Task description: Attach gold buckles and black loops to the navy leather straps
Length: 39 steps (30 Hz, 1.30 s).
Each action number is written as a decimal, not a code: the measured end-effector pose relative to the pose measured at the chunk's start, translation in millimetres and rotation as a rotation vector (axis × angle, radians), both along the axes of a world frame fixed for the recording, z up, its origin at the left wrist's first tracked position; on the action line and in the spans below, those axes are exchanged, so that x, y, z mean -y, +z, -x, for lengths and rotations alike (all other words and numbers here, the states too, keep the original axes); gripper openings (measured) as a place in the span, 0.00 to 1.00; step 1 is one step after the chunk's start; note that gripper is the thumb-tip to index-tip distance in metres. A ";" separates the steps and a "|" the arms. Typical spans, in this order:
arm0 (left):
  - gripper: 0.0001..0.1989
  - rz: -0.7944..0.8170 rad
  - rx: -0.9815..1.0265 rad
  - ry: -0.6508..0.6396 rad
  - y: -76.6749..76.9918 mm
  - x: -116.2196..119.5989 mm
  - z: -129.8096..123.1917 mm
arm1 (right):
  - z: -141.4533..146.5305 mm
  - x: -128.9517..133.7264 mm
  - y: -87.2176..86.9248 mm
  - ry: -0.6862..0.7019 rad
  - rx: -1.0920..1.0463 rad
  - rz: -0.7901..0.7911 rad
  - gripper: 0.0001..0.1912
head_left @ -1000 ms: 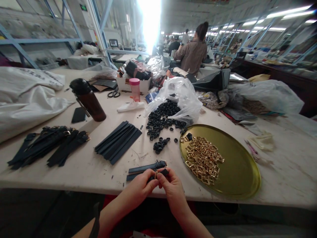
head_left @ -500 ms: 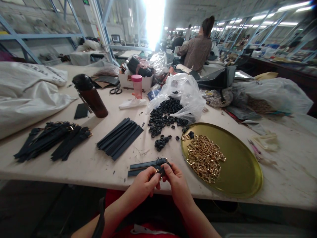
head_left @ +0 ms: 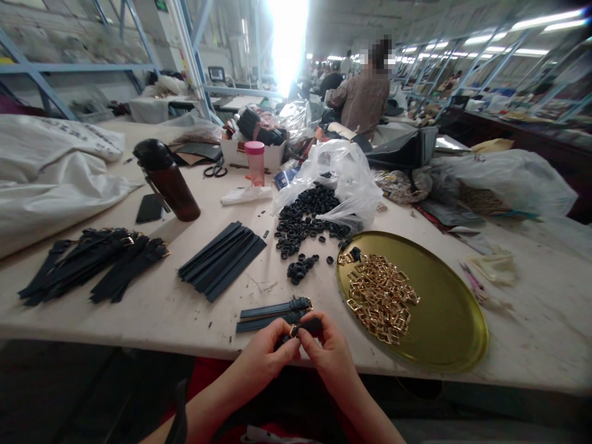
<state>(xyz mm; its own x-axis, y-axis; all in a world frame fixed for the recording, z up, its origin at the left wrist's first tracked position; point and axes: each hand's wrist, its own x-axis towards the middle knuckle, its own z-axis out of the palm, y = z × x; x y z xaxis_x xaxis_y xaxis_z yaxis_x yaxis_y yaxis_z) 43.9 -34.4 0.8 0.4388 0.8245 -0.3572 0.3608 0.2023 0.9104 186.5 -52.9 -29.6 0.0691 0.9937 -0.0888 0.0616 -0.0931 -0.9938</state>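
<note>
Close to the table's front edge, my left hand [head_left: 272, 348] pinches a gold buckle [head_left: 293, 331]. The buckle sits at the end of a dark strap [head_left: 311, 326], which my right hand [head_left: 329, 345] grips between thumb and fingers. Part of that strap is hidden by my fingers. Just beyond my hands lie two dark straps [head_left: 263, 322] side by side, with gold buckles at their right ends. On the right, a round golden tray [head_left: 448, 308] bears a heap of gold buckles [head_left: 382, 296]. Small black loops [head_left: 308, 209] spill from a clear plastic bag [head_left: 346, 166].
Plain dark straps [head_left: 222, 259] lie stacked left of centre; buckled straps [head_left: 87, 262] are piled farther left. A brown bottle [head_left: 171, 185], a phone [head_left: 149, 208], scissors [head_left: 215, 170] and a pink-lidded cup [head_left: 255, 163] stand or lie behind. A person [head_left: 363, 102] is in the background.
My hands have turned the strap, so its dark end now points up to the right and the buckle shows more. The view has shifted slightly.
</note>
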 end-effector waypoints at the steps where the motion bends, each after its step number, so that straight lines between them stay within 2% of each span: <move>1: 0.11 -0.008 -0.010 -0.022 2.5 0.3 1.2 | -1.3 -2.0 -0.2 0.027 -0.096 0.058 0.08; 5: 0.13 -0.077 -0.068 -0.055 5.1 -3.6 5.4 | -2.4 -10.0 0.2 0.156 -0.396 0.194 0.13; 8: 0.16 -0.080 -0.079 -0.029 -1.8 -11.3 6.0 | 0.2 -13.9 -2.7 0.152 -0.368 0.168 0.13; 12: 0.15 0.035 0.017 0.004 -14.3 -22.4 4.0 | 0.1 -16.7 -6.9 0.150 -0.158 0.048 0.10; 14: 0.13 0.049 0.116 0.029 -17.9 -25.7 3.4 | -4.4 -20.6 -5.4 0.224 -0.102 -0.022 0.08; 16: 0.15 -0.016 0.150 0.043 -18.4 -26.9 4.0 | -13.4 -31.3 -0.6 0.332 0.009 -0.081 0.11; 18: 0.15 -0.093 0.073 0.034 -16.6 -26.3 5.5 | -26.5 -51.8 6.4 0.355 0.347 -0.128 0.15; 20: 0.13 -0.152 -0.029 0.034 -14.2 -24.9 7.1 | -42.0 -80.8 12.8 0.194 0.926 -0.176 0.15; 23: 0.13 -0.171 -0.089 0.018 -12.2 -22.3 7.9 | -61.6 -126.0 15.0 0.038 1.166 -0.140 0.13; 25: 0.14 -0.151 -0.095 0.002 -12.7 -20.7 8.0 | -67.9 -146.8 10.7 0.007 1.261 -0.099 0.10; 27: 0.14 -0.133 -0.105 -0.001 -14.2 -19.8 8.8 | -68.4 -156.6 4.1 0.015 1.329 -0.073 0.08; 32: 0.14 -0.122 -0.099 0.025 -15.1 -20.7 10.7 | -64.4 -152.6 -6.5 0.073 1.386 -0.054 0.10; 39: 0.14 -0.073 -0.048 0.020 -9.8 -19.0 6.2 | -69.9 -155.9 0.8 0.082 1.243 -0.061 0.12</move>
